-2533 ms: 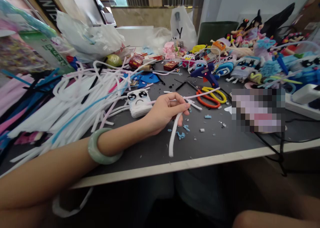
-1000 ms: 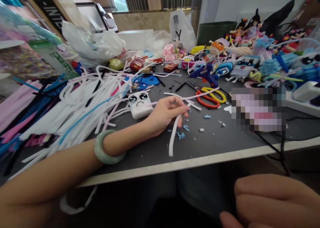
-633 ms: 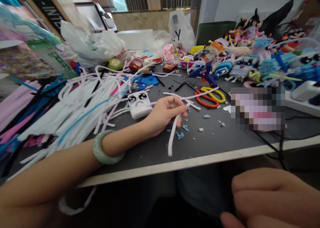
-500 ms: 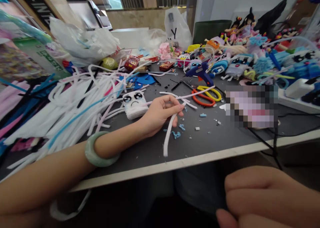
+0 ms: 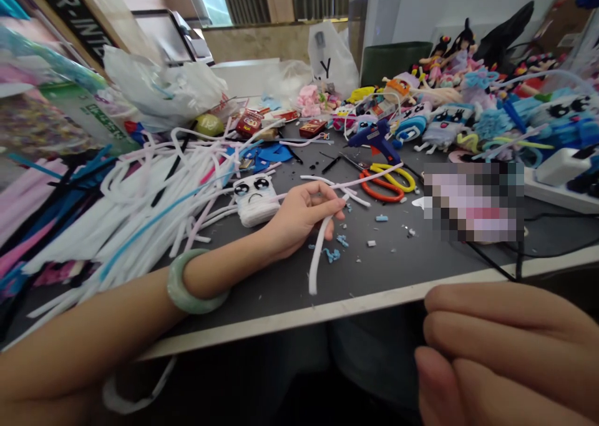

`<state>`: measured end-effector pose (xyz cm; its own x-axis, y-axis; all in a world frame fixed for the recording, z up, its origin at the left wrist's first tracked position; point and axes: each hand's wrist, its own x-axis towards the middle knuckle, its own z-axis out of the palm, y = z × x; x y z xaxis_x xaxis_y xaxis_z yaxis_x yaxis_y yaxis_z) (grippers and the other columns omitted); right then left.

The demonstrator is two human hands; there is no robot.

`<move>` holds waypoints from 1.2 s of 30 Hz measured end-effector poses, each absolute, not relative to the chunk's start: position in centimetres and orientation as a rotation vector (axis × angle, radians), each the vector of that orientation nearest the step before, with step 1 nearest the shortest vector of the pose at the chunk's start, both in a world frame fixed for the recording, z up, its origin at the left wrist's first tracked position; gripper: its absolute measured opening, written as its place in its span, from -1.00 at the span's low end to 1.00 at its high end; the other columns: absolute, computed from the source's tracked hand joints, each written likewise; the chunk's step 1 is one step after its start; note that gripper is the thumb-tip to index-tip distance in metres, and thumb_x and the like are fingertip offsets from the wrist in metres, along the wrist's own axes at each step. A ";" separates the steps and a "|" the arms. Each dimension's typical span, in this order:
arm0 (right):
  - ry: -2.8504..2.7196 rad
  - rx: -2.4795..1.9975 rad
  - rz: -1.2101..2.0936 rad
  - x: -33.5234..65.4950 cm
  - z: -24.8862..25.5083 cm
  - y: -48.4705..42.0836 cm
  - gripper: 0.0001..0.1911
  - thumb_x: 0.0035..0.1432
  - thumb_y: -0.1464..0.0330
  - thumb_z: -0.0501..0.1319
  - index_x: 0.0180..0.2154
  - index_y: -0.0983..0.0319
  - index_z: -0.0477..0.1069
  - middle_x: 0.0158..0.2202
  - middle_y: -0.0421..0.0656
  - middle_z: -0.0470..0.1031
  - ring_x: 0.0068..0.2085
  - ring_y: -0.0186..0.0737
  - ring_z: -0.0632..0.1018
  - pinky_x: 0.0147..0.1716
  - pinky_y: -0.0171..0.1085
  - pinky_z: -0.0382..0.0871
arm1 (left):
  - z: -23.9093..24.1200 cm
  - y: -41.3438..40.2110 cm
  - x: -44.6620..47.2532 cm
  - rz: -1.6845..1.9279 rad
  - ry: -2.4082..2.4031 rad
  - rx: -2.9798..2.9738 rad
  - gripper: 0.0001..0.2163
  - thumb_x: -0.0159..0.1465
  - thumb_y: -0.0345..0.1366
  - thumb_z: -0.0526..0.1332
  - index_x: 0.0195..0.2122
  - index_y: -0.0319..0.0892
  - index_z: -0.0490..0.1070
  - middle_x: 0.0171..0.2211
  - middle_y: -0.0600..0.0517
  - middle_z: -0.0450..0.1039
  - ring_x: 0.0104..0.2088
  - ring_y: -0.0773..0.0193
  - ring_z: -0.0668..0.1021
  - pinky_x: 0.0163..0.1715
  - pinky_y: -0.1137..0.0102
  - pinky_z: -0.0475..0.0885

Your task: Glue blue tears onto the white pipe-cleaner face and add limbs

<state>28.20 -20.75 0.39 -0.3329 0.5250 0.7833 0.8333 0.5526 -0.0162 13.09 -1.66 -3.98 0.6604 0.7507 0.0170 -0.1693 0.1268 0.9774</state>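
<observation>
My left hand (image 5: 311, 211), a green bangle (image 5: 194, 280) on its wrist, pinches a white pipe cleaner (image 5: 317, 264) over the table. The strip's lower end hangs toward the table's front edge. A pale pink pipe cleaner (image 5: 369, 178) lies just behind the fingers. Beside that wrist is a white fuzzy figure (image 5: 255, 200) with big eyes and a frowning mouth. My right hand (image 5: 505, 351) is curled closed at the lower right, close to the camera and off the table's front. Whatever its fingers may hold is hidden.
Loose white pipe cleaners (image 5: 126, 214) spread over the left side. Scissors with red and yellow handles (image 5: 384, 194) lie near a blue glue gun (image 5: 378, 140). Blue scraps (image 5: 332, 254) dot the table. Fuzzy dolls (image 5: 444, 126) crowd the back right, with a power strip (image 5: 561, 189) and cables in front.
My right hand has risen slightly at the lower right, its fingers still curled. My left hand keeps its pinch on the white pipe cleaner. The whole view has shifted a little.
</observation>
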 end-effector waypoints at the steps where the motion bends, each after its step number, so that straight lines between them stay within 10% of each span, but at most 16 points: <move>1: -2.038 -1.081 -0.520 28.4 0.4 -20.7 -0.69 0.12 0.48 0.27 -0.61 0.19 0.29 -0.64 -0.28 0.40 -0.60 -0.39 0.46 -0.56 -0.36 0.49 | -4.0 -1.7 13.1 0.722 0.562 1.278 -0.76 0.16 -0.31 0.42 -0.38 -0.23 0.34 -0.55 0.11 0.55 -0.73 0.45 0.48 -0.74 0.62 0.31; 36: -2.331 -0.939 -0.554 26.8 1.4 -19.6 -0.59 0.09 0.55 0.17 -0.70 0.20 0.11 -0.69 -0.26 0.05 -0.66 -0.38 0.18 -0.69 -0.31 0.17 | -3.8 -1.9 13.1 0.712 0.587 1.289 -0.74 0.14 -0.30 0.44 -0.39 -0.22 0.33 -0.55 0.12 0.53 -0.73 0.45 0.47 -0.72 0.60 0.32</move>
